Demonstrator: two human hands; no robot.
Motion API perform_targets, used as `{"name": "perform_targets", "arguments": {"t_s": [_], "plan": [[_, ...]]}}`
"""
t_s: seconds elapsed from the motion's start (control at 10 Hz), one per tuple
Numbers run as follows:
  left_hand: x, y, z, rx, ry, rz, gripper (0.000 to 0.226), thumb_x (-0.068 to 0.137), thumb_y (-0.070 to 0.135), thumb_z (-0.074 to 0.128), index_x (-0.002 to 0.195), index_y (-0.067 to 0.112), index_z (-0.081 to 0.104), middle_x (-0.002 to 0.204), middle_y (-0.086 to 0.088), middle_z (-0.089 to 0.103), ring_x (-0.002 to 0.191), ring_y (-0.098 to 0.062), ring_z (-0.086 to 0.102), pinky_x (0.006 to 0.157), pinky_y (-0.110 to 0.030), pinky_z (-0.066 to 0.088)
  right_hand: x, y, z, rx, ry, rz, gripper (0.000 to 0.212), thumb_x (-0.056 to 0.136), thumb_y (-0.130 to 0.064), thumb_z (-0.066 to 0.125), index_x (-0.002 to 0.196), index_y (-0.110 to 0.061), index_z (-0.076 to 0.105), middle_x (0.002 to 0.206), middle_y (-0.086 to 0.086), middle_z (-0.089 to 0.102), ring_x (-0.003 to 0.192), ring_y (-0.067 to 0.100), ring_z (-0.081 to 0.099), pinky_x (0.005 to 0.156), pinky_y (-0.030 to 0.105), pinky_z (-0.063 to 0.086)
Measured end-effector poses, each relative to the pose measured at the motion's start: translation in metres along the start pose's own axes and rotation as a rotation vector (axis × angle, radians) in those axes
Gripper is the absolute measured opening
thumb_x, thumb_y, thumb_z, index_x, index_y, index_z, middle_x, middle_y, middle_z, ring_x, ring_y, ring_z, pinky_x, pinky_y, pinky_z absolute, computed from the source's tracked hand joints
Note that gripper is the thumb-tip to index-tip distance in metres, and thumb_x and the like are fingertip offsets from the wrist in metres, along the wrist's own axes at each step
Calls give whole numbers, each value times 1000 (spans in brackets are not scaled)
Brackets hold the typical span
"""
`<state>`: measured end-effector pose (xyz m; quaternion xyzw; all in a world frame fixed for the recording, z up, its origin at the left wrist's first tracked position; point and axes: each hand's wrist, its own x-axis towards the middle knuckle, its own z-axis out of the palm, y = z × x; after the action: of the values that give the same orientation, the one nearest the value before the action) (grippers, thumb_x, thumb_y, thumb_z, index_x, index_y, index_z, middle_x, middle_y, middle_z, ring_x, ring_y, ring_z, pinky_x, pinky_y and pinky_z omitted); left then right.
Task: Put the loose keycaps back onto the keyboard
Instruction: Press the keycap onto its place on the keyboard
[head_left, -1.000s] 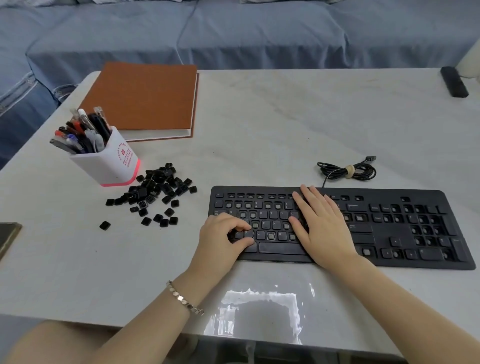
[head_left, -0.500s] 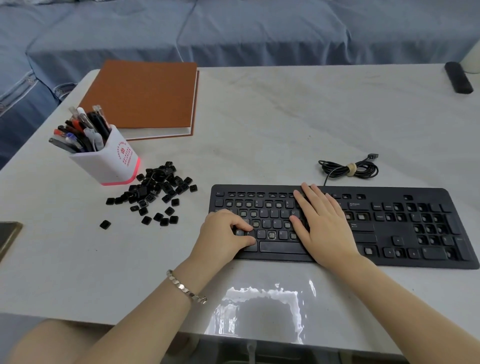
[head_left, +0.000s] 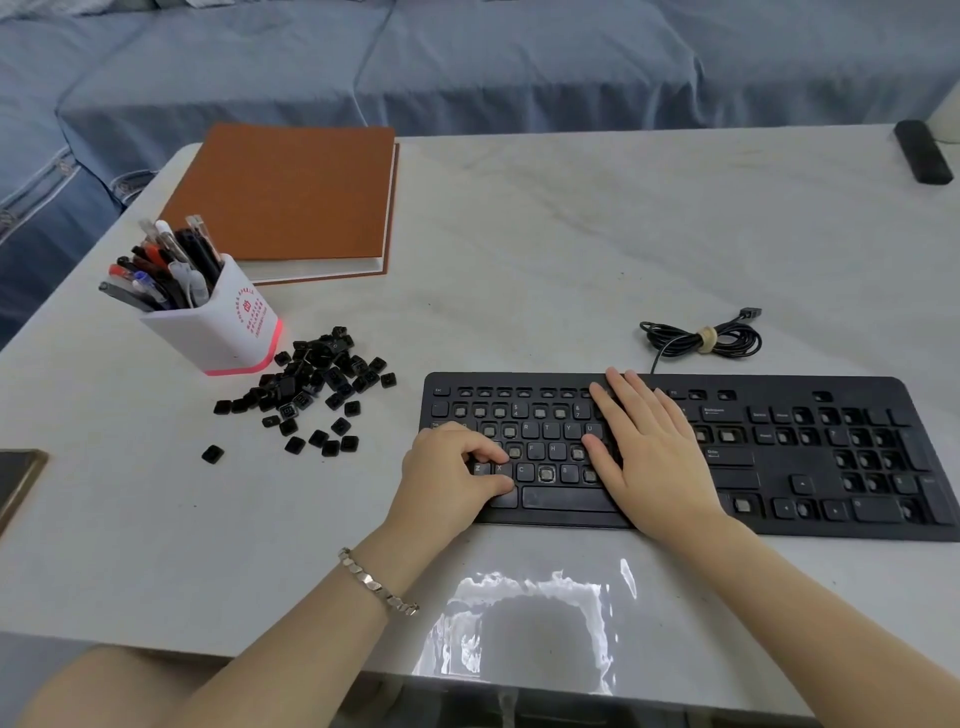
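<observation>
Your hands hardly moved: left hand (head_left: 452, 467) curls on the keyboard (head_left: 831, 387), grip unclear; right hand (head_left: 649, 452) lies flat. The keycaps (head_left: 311, 384) lie at ten o'clock, nearer your left.

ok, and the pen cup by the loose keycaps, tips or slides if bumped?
Probably tips if hit high: the pen cup is tall, crammed with pens leaning out one side. Likely heavy for its size, same reason. A low push may slide it on the smooth table, into the keycaps beside it.
</observation>
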<state>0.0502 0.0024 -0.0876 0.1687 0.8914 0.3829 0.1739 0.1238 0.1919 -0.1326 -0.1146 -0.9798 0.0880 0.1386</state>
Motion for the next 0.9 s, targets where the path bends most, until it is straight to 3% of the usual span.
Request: {"name": "perform_targets", "arguments": {"t_s": [0.3, 0.5, 0.6, 0.7, 0.9], "plan": [[-5, -4, 7, -7, 64, 37, 18, 69, 13, 80, 76, 26, 71, 81, 19, 52, 90, -15, 50, 84, -25, 38, 0, -1, 0, 2, 13, -2, 55, 90, -39, 33, 129, -7, 53, 138, 12, 48, 130, 21, 32, 108, 37, 21], [-9, -5, 9, -50, 114, 51, 22, 71, 22, 79, 69, 39, 64, 83, 17, 57, 93, -13, 53, 88, -27, 40, -1, 0, 0, 6, 23, -2, 54, 90, -39, 33, 128, -7, 54, 138, 12, 48, 130, 20, 32, 108, 37, 22], [-6, -6, 7, -73, 91, 35, 24, 75, 17, 77, 68, 38, 66, 81, 16, 57, 93, -12, 52, 80, -9, 34, -1, 0, 0, 8, 30, -1, 53, 89, -39, 34, 127, -7, 55, 137, 12, 49, 130, 20, 32, 107, 37, 22], [-4, -5, 4, -46, 57, 35, 18, 73, 17, 78, 69, 32, 69, 81, 14, 58, 90, -12, 52, 78, -10, 37, 0, -1, 0, 9, 29, -2, 53, 90, -38, 34, 127, -7, 54, 138, 12, 48, 130, 20, 31, 108, 37, 22], [2, 3, 0, -41, 74, -31, 31, 66, 16, 82, 64, 30, 55, 79, 7, 55, 78, -9, 48, 72, -22, 40, -1, -1, -1, 0, 9, 3, 53, 90, -39, 34, 128, -7, 53, 138, 12, 48, 131, 20, 30, 108, 37, 20]]}}
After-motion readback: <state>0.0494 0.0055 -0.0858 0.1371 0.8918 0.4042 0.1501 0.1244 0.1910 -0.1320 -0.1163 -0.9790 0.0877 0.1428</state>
